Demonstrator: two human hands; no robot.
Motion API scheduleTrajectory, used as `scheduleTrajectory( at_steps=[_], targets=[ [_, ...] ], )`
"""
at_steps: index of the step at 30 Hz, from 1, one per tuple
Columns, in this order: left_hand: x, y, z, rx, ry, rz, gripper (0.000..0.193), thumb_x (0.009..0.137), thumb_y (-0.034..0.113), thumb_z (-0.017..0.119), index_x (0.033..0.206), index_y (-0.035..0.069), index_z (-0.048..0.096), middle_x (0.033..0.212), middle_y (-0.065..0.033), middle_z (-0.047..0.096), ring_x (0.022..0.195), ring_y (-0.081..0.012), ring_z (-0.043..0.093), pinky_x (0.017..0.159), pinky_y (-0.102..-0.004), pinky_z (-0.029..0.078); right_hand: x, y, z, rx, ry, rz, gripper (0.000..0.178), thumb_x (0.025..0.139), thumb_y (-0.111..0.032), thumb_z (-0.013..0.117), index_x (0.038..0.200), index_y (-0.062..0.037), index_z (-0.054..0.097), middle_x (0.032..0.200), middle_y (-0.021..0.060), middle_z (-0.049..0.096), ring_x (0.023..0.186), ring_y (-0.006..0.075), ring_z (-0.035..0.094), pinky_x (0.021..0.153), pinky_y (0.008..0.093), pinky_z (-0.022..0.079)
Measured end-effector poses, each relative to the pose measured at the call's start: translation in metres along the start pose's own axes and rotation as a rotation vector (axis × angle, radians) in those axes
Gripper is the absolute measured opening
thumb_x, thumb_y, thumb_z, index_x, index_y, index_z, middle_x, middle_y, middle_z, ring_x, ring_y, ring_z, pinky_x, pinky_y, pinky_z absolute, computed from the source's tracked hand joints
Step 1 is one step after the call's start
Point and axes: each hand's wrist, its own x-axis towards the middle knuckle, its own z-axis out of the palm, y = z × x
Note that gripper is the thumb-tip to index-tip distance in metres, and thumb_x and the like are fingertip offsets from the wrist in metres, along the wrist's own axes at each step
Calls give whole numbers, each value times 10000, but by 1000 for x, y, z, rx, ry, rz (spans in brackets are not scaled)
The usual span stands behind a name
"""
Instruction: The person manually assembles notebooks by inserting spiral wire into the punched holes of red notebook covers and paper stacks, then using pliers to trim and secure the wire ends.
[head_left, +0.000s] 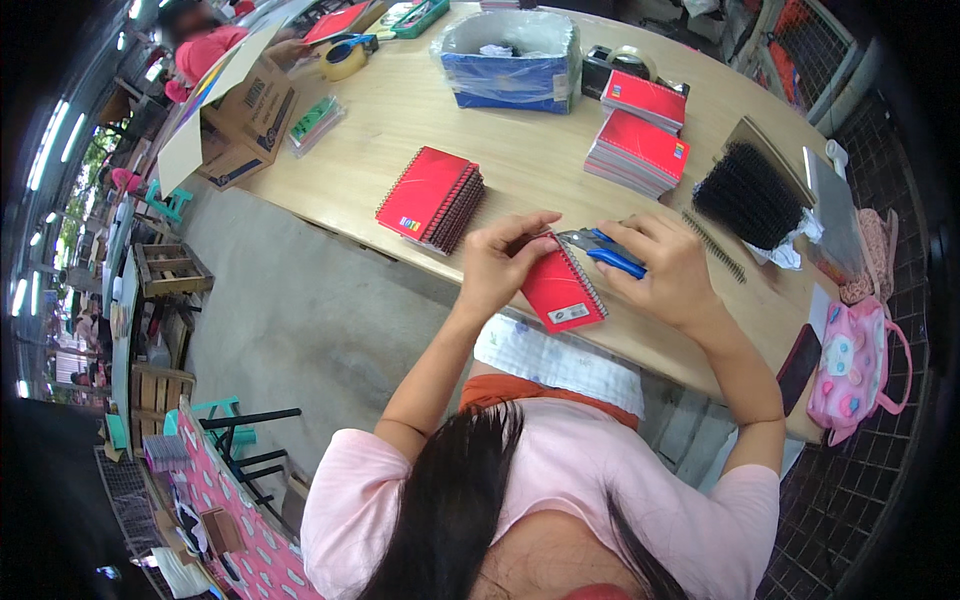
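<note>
My left hand [500, 262] grips the top corner of a small red spiral notebook [556, 290], thumb on its cover. The notebook is tilted over the table's front edge, with its wire coil along the right side. In my right hand [660, 262] are pliers with blue handles [618, 262]; their metal jaws meet the top end of the coil near my left thumb. To the left lies a stack of red spiral notebooks [428, 192]. Beyond my right hand are two piles of red-covered pads [636, 145], with no coils visible on them.
A blue bin with a plastic liner [508, 80] stands at the back beside a tape dispenser [630, 65]. Black wire coils [752, 195] and a loose coil [712, 246] lie right. A phone [799, 362] and pink pouch [850, 370] sit near the right edge. A cardboard box [245, 115] is far left.
</note>
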Motion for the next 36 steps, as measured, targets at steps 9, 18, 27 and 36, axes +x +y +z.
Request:
scheduleTrajectory(
  at_steps=[9, 18, 27, 36],
  targets=[
    [107, 16, -3, 65, 94, 108, 272, 904, 71, 693, 1168, 9, 710, 1007, -64, 729, 904, -86, 643, 819, -256, 532, -12, 24, -19, 219, 341, 306, 426, 747, -34, 754, 1167, -2, 693, 985, 149, 685, 869, 234, 668, 791, 328, 528],
    [417, -36, -55, -248, 336, -47, 287, 912, 25, 630, 1190, 40, 698, 990, -95, 694, 787, -176, 665, 688, -339, 566, -93, 60, -40, 260, 436, 622, 442, 812, -28, 704, 1250, -5, 657, 991, 79, 651, 913, 150, 592, 860, 277, 474],
    [435, -71, -106, 226, 475, -201, 359, 841, 113, 710, 1200, 123, 717, 1058, -140, 716, 916, -237, 685, 798, -333, 550, -115, 71, -27, 549, 569, 702, 421, 937, -178, 647, 1304, 25, 605, 1003, 52, 652, 847, 95, 577, 775, 250, 478],
    [205, 55, -112, 588, 194, 576, 253, 829, 4, 680, 1057, 84, 754, 885, -133, 741, 765, -234, 719, 690, -299, 554, -123, 57, -17, 577, 584, 691, 405, 936, -179, 640, 1298, 0, 614, 1018, 51, 644, 830, 95, 562, 772, 239, 460]
  ],
)
